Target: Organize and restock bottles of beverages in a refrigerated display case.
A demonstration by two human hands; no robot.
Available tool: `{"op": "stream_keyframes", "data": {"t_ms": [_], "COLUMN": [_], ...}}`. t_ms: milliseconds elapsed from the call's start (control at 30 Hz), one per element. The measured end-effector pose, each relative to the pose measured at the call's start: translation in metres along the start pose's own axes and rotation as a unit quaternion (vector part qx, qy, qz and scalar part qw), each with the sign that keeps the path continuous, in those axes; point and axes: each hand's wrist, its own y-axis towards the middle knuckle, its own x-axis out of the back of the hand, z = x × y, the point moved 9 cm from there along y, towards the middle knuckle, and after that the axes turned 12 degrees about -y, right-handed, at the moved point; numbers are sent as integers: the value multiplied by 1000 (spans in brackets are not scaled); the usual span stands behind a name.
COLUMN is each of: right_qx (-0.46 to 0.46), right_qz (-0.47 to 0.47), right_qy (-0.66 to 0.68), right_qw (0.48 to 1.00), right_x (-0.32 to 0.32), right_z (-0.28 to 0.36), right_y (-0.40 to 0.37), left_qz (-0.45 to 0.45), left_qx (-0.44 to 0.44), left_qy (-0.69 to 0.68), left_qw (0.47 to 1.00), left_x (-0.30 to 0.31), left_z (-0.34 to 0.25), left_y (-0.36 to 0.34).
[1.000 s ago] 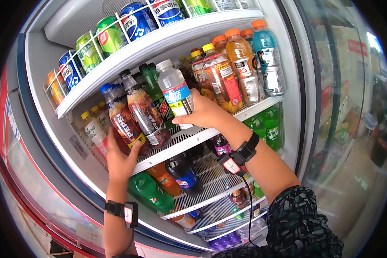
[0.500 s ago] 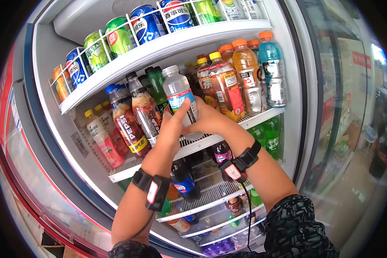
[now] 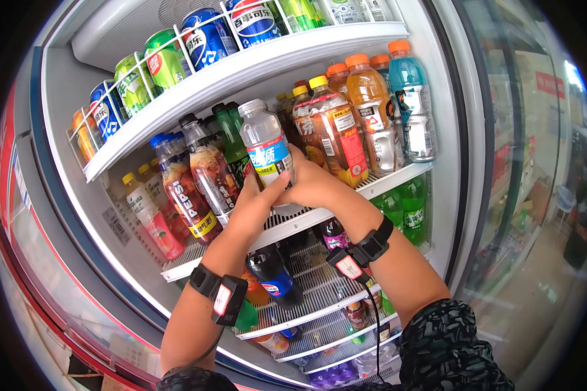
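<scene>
Left hand and right hand hug a clear bottle.
Both curl round it, mid-frame; I can't quite tell if it touches the white shelf. Cans line the upper left. A glass door stands right.

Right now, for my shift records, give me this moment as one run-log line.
left hand: on white-capped bottle | right hand: on same bottle | picture left: PEPSI bottle | picture right: teal bottle
</scene>
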Motion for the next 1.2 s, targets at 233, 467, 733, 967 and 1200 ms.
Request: {"op": "stream_keyframes", "data": {"t_ms": [233,467,733,967,1200], "right_qx": [11,-17,5,-9,10], "right_qz": [-8,-11,2,43,47], "right_qy": [-23,-30,11,63,61], "right_qw": [1000,999,1000,997,997], "right_x": [-2,-4,-12,-8,-7], "right_z": [-4,-8,-26,0,24], "right_y": [3,6,20,5,-2], "left_qz": [45,68,126,154,137], "left_qx": [24,62,26,7,31], "left_qy": [72,99,106,64,91], "left_qw": [996,991,986,986,986], "left_x": [13,4,-5,-8,-4], "left_z": [2,-2,-1,-2,3], "left_y": [-8,-20,-18,-18,-18]}}
